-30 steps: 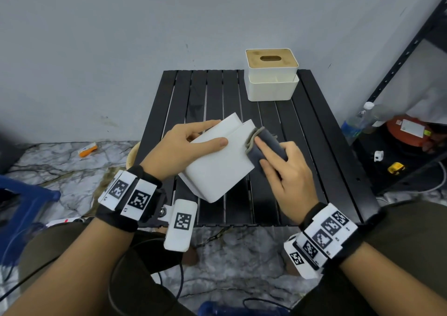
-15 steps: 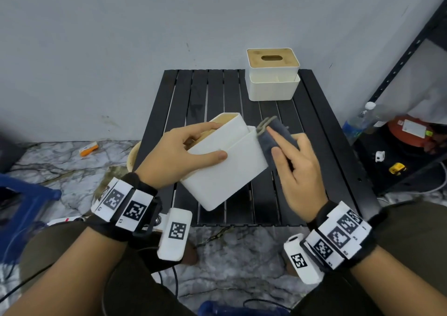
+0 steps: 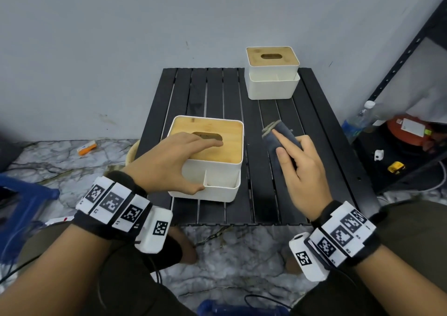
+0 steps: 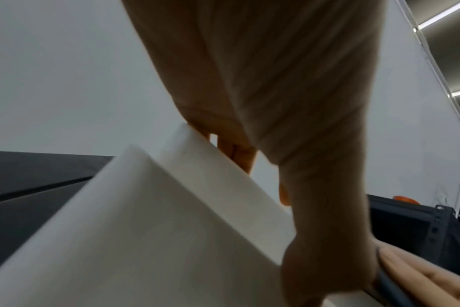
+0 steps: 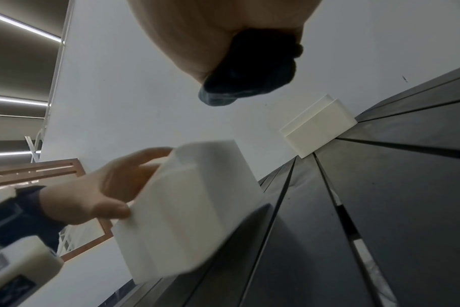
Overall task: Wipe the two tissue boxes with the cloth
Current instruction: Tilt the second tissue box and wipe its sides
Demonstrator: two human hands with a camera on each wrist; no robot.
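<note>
**A:** What is different from a moment back?

**B:** A second ago the person had the near tissue box [image 3: 207, 157] tipped up, its white underside toward them, with the grey cloth [image 3: 280, 138] rubbing its right edge. Now the box sits upright on the black slatted table [image 3: 302, 170], bamboo lid on top. In the right wrist view it looks just short of flat, though that picture is blurred.

**A:** And the hands?

**B:** The left hand [image 3: 169, 162] grips the box, fingers laid over the lid by the slot, thumb hooked on the front wall. The right hand [image 3: 298, 165] has come away; it holds the folded cloth wrapped round its fingers, forefinger along it, just beside the box and not touching it.

**A:** So what does that mean for the job?

**B:** Probably the underside is finished. The lid may be next, or else the far tissue box [image 3: 272, 72], which stands alone at the table's back edge.
</note>
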